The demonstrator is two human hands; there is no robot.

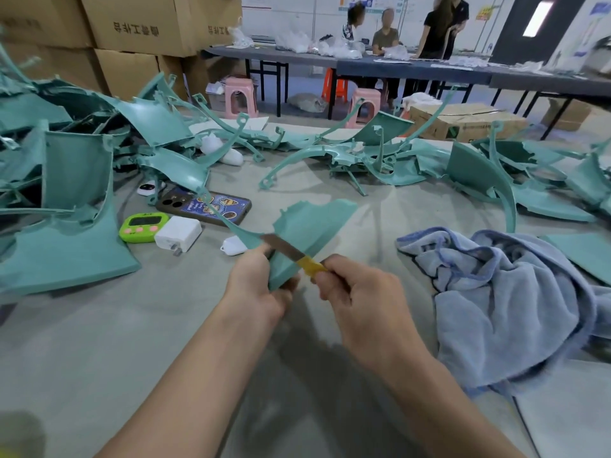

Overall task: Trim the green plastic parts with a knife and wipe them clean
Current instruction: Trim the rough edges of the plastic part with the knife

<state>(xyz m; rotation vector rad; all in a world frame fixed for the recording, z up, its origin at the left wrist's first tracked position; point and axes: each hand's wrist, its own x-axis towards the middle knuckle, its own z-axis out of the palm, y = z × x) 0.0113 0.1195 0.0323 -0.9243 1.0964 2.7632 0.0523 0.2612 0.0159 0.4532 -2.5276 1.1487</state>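
My left hand (pixel 256 285) grips the near end of a green plastic part (pixel 310 229), a curved panel with a thin arm reaching up to the left. My right hand (pixel 357 302) holds a knife (pixel 294 254) by its yellow handle. The blade lies across the panel's near edge, close to my left fingers. A crumpled blue towel (pixel 502 299) lies on the table to the right of my hands.
Heaps of green parts (pixel 66 180) cover the table's left, back and right. A phone (pixel 203 206), a green timer (pixel 140 228), a white charger (pixel 178 233) and a small white case (pixel 233 246) lie left of the hands. Cardboard boxes (pixel 139 24) and people at a far table (pixel 413 69) stand behind.
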